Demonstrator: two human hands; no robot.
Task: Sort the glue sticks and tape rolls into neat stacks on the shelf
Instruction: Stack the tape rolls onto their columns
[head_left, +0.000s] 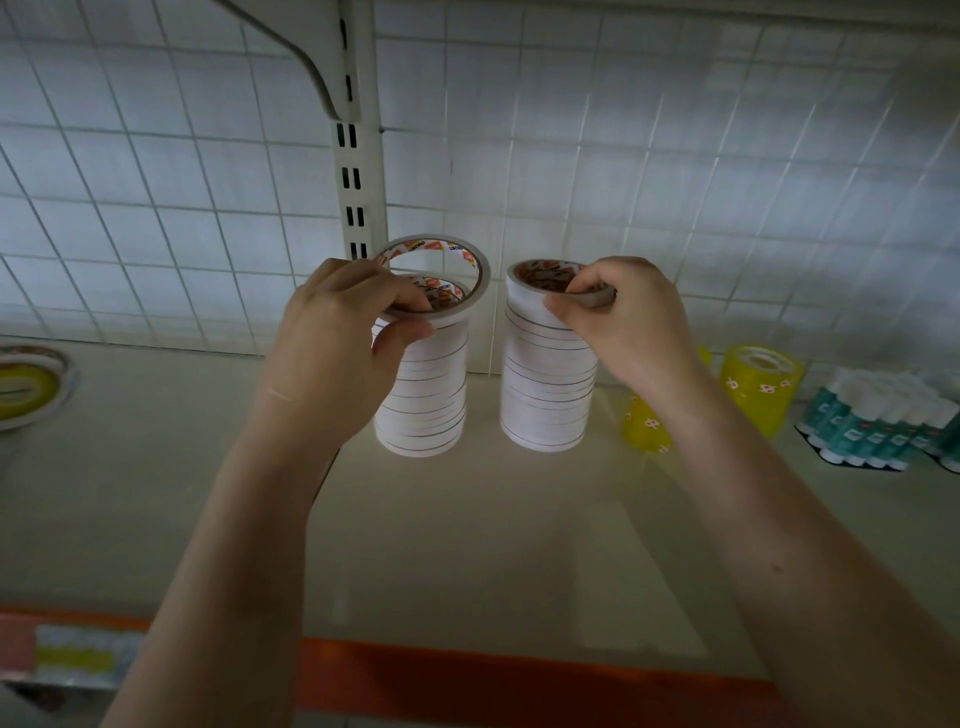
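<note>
Two tall stacks of thin white tape rolls stand side by side on the cream shelf (467, 519). My left hand (343, 332) pinches the rim of the top roll of the left stack (423, 395). A loose white roll (470, 260) leans tilted on that stack's top, behind my fingers. My right hand (623, 322) pinches the top roll of the right stack (545, 384), fingers hooked into its core. Yellow tape rolls (761, 389) and a group of teal-and-white glue sticks (878, 421) sit at the right.
A wire grid back panel (675, 182) and a slotted white upright (358, 182) stand behind the stacks. Flat yellow and white tape rolls (26, 389) lie at the far left. An orange strip (519, 686) runs along the shelf's front edge.
</note>
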